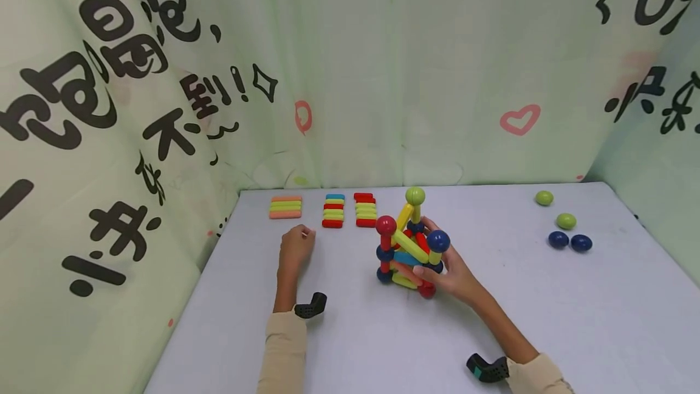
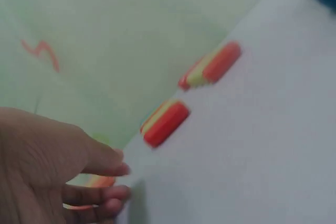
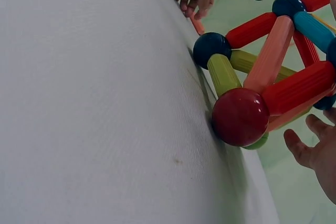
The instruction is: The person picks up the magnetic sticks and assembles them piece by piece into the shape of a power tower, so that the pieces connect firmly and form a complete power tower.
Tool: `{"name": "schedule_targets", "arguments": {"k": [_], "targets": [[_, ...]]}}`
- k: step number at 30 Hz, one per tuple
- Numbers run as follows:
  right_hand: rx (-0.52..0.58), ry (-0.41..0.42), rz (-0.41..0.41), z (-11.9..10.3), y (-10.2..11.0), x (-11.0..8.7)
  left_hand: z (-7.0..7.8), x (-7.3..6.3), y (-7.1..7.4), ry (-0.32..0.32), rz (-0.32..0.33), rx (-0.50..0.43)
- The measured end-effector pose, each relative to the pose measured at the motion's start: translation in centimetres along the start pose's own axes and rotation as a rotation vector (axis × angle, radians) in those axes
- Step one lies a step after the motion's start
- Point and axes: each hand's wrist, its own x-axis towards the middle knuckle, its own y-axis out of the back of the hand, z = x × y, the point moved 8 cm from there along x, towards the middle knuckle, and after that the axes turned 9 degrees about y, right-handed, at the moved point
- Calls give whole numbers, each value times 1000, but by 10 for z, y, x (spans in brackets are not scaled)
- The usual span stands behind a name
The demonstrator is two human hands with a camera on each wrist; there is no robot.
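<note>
A structure of magnetic sticks and balls [image 1: 407,254] stands on the white table, with red, blue and green balls joined by coloured sticks. My right hand [image 1: 456,275] holds it from the right, thumb at the front and fingers behind. In the right wrist view, a dark red ball [image 3: 240,117] sits low on the structure [image 3: 270,53], and part of the right hand [image 3: 317,153] shows beside it. My left hand [image 1: 297,247] is just in front of an orange and yellow-green stick group [image 1: 285,207]. Its fingers [image 2: 97,195] are loosely bent with nothing visible between them.
Two more groups of sticks, one with a blue stick [image 1: 333,210] and one red and yellow-green [image 1: 365,210], lie near the back edge. At the right are two green balls [image 1: 566,221] and two dark blue balls [image 1: 558,239]. A printed curtain [image 1: 404,78] encloses the table [image 1: 350,333].
</note>
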Motion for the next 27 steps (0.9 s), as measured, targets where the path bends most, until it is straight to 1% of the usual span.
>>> {"name": "schedule_targets", "arguments": {"k": [1,3,4,6,9,11,15,17,19,21,23,25,27], "targets": [[-8,-20,-1,0,-1,0,-5,3,4,2,25,-16],[-15,-28,-7,-1,-2,1,-12,8,10,-7,66,-41],[-21,-25,-10,-2,-2,1,-15,12,13,-13,83,-42],[-28,-5,-15,-4,-1,3,-16,18,18,-15,95,-31],[-18,56,-8,-8,2,7,-11,29,21,-30,87,30],[14,100,-8,-11,3,9,-7,35,23,-41,87,77],[70,172,-40,-15,2,9,-7,40,29,-60,146,173],[74,190,-52,-16,2,8,-8,41,32,-87,187,209],[82,211,-60,-17,3,6,-8,42,35,-121,222,223],[107,238,-59,-20,5,4,-8,44,37,-148,246,223],[165,255,-66,-21,7,4,-8,47,40,-163,264,230],[226,270,-82,-24,8,4,-9,50,42,-166,277,240],[285,251,-98,-23,10,3,-10,52,45,-171,290,257]]}}
